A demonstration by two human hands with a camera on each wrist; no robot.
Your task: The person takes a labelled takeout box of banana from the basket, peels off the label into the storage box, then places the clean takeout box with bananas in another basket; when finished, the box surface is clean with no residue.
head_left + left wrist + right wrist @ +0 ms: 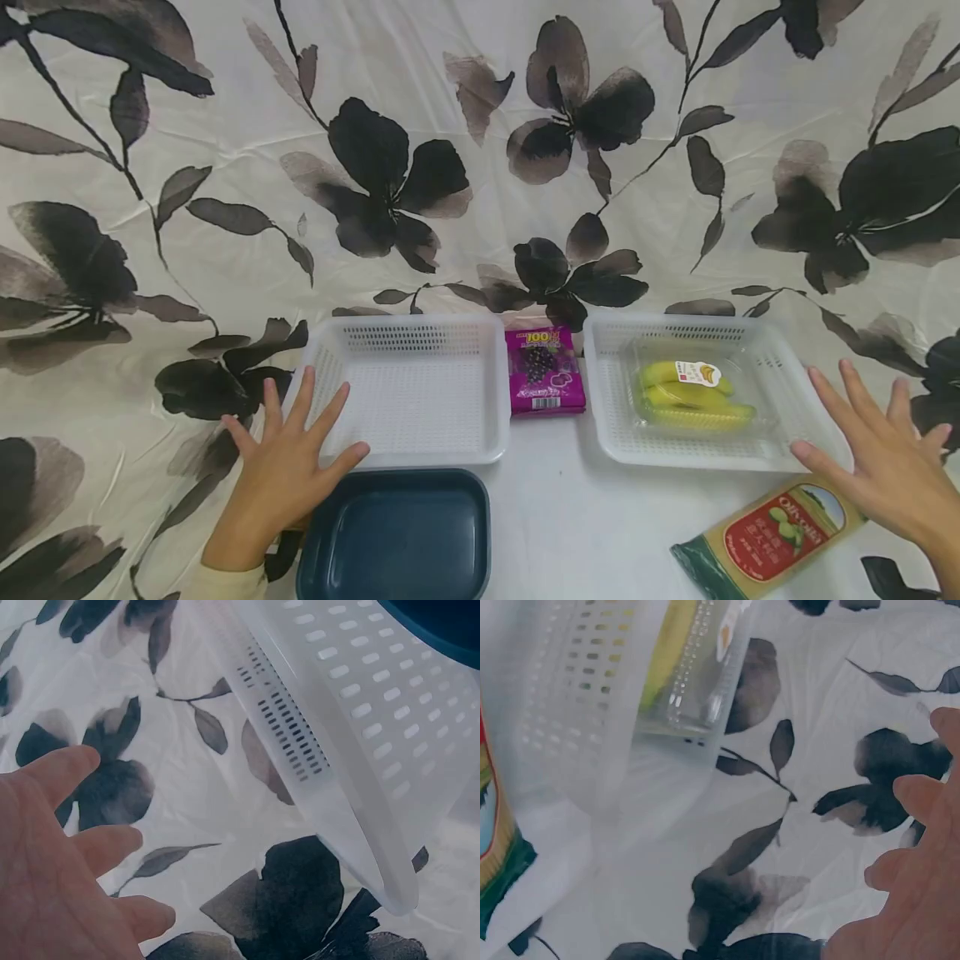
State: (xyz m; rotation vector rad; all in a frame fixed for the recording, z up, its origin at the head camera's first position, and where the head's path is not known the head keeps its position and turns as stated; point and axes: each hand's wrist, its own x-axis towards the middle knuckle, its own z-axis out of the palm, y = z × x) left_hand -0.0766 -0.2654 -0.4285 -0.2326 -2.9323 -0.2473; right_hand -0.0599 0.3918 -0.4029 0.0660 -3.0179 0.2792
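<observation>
My left hand is spread wide, fingers straight, over the left edge of a white perforated basket with nothing in it. Below that basket lies a dark blue tray. At the far right my right hand also has its fingers spread, beside a second white basket. Inside this one sits a clear plastic box of bananas. A tan and green packet with a red olive label lies slanted near the right thumb. Both wrist views show a bare left hand and right hand, holding nothing.
Between the two baskets lies a purple packet with grapes on its front. A white surface extends below it, and a floral cloth covers the area behind and to the sides.
</observation>
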